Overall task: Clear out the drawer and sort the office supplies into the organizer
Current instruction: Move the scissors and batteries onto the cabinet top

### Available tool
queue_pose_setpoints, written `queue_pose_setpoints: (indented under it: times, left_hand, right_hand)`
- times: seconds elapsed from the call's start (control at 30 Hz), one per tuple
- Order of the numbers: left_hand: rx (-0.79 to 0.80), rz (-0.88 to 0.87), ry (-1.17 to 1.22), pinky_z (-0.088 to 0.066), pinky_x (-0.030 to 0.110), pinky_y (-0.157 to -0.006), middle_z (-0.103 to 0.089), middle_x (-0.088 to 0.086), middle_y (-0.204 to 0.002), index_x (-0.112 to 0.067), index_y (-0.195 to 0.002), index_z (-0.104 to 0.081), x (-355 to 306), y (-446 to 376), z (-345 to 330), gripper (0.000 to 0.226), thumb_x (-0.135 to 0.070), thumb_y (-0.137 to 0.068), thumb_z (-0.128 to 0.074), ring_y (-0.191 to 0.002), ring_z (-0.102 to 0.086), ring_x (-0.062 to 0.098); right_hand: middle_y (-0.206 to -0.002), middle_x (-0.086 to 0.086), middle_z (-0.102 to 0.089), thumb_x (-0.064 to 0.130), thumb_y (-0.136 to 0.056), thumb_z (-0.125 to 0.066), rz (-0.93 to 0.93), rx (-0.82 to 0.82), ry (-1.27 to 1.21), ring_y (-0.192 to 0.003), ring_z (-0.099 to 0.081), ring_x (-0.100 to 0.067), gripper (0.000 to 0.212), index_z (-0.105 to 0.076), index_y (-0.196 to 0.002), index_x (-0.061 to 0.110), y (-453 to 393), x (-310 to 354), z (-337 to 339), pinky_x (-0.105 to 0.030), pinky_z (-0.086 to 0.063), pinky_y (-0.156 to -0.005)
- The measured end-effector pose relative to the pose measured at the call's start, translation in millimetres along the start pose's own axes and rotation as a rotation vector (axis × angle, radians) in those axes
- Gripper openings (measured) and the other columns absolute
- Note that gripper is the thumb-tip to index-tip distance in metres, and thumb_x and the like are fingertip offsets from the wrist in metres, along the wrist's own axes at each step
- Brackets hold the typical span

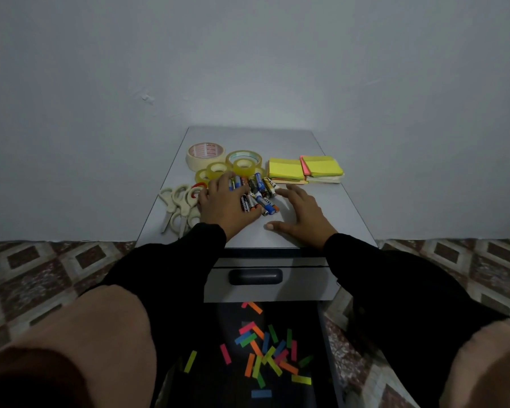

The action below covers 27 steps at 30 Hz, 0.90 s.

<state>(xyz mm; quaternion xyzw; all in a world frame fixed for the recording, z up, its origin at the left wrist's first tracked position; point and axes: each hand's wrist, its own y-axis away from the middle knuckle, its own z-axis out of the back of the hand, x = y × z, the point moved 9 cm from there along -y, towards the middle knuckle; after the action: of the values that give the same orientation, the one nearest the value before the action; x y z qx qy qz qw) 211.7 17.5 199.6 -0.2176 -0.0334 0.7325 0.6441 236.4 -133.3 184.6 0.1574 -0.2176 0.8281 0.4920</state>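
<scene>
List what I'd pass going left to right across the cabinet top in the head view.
Scissors → left hand → batteries → right hand → sticky-note pads. The tape rolls sit behind, so I leave them out.

Two bare hands are seen, the left hand (224, 206) and the right hand (302, 217), with no rings, watch or gloves worn. Each arm is covered to the wrist by a long black sleeve (171, 269) of plain, loose cloth. Nearer, both knees are covered by brownish-pink trousers (100, 334), seen at the left and right lower edges.
</scene>
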Motion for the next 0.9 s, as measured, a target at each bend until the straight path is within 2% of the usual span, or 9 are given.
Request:
queue_pose_setpoints:
  times: [0.27, 0.37, 0.43, 0.5, 0.57, 0.63, 0.7, 0.8, 0.9]
  left_hand:
    - [0.015, -0.014, 0.007, -0.019, 0.042, -0.107, -0.025, 0.000, -0.150, -0.032, -0.132, -0.049, -4, 3, 0, 0.063, -0.062, -0.078, -0.059, -0.134, -0.022, 0.026]
    - [-0.045, -0.040, 0.088, -0.021, 0.039, -0.104, -0.033, 0.000, -0.145, -0.030, -0.132, -0.049, -9, 10, 13, 0.062, -0.061, -0.079, -0.058, -0.131, -0.028, 0.025]
    - [-0.121, -0.089, 0.183, -0.025, 0.038, -0.101, -0.043, 0.000, -0.138, -0.027, -0.129, -0.052, -14, 24, 30, 0.065, -0.065, -0.076, -0.049, -0.127, -0.036, 0.024]
    - [-0.175, -0.173, 0.292, -0.030, 0.041, -0.100, -0.050, 0.000, -0.131, -0.024, -0.127, -0.054, -18, 48, 44, 0.067, -0.066, -0.075, -0.041, -0.123, -0.043, 0.022]
    - [-0.212, -0.267, 0.365, -0.033, 0.042, -0.101, -0.054, 0.000, -0.128, -0.021, -0.126, -0.055, -20, 83, 52, 0.062, -0.060, -0.079, -0.046, -0.121, -0.046, 0.021]
    - [-0.247, -0.344, 0.380, -0.033, 0.038, -0.100, -0.055, 0.001, -0.127, -0.019, -0.125, -0.055, -20, 121, 57, 0.057, -0.054, -0.080, -0.052, -0.121, -0.045, 0.018]
    - [-0.188, -0.396, 0.374, -0.033, 0.037, -0.100, -0.055, 0.002, -0.128, -0.019, -0.128, -0.052, -18, 158, 46, 0.059, -0.053, -0.081, -0.054, -0.122, -0.045, 0.018]
    - [-0.060, -0.407, 0.358, -0.036, 0.042, -0.100, -0.052, 0.002, -0.132, -0.023, -0.132, -0.045, -6, 202, 17, 0.062, -0.057, -0.081, -0.052, -0.123, -0.044, 0.019]
    - [0.043, -0.328, 0.329, -0.039, 0.048, -0.099, -0.053, 0.005, -0.131, -0.024, -0.132, -0.042, 14, 237, -20, 0.066, -0.061, -0.078, -0.050, -0.123, -0.048, 0.025]
  right_hand:
    - [-0.154, -0.005, -0.020, 0.047, -0.074, -0.072, -0.011, 0.008, 0.014, -0.139, -0.023, -0.027, 0.082, -0.033, -0.142, 0.024, 0, 1, 0, -0.042, -0.023, -0.111]
    - [-0.151, -0.005, -0.026, 0.045, -0.074, -0.073, 0.009, -0.018, -0.026, -0.136, -0.027, -0.027, 0.079, -0.037, -0.140, 0.022, 7, 4, 8, -0.043, -0.026, -0.111]
    - [-0.146, -0.006, -0.035, 0.041, -0.076, -0.073, 0.062, -0.055, -0.047, -0.133, -0.033, -0.026, 0.073, -0.040, -0.138, 0.019, 19, 11, 17, -0.043, -0.029, -0.110]
    - [-0.142, -0.007, -0.040, 0.035, -0.079, -0.072, 0.122, -0.089, -0.063, -0.130, -0.037, -0.026, 0.067, -0.043, -0.135, 0.015, 37, 22, 27, -0.036, -0.029, -0.109]
    - [-0.141, -0.008, -0.041, 0.030, -0.081, -0.071, 0.175, -0.095, -0.066, -0.130, -0.037, -0.024, 0.063, -0.043, -0.135, 0.013, 62, 34, 33, -0.030, -0.027, -0.107]
    - [-0.142, -0.008, -0.041, 0.028, -0.083, -0.070, 0.224, -0.075, -0.065, -0.132, -0.036, -0.023, 0.060, -0.043, -0.134, 0.013, 90, 43, 34, -0.032, -0.029, -0.109]
    - [-0.143, -0.008, -0.040, 0.027, -0.085, -0.068, 0.263, -0.032, -0.069, -0.134, -0.035, -0.021, 0.058, -0.042, -0.135, 0.014, 118, 48, 28, -0.031, -0.029, -0.110]
    - [-0.142, -0.009, -0.041, 0.028, -0.083, -0.069, 0.271, 0.043, -0.088, -0.134, -0.035, -0.021, 0.059, -0.043, -0.134, 0.012, 153, 47, 9, -0.026, -0.026, -0.109]
    - [-0.140, -0.013, -0.041, 0.027, -0.081, -0.071, 0.243, 0.129, -0.079, -0.131, -0.039, -0.024, 0.061, -0.045, -0.133, 0.009, 183, 36, -23, -0.023, -0.026, -0.107]
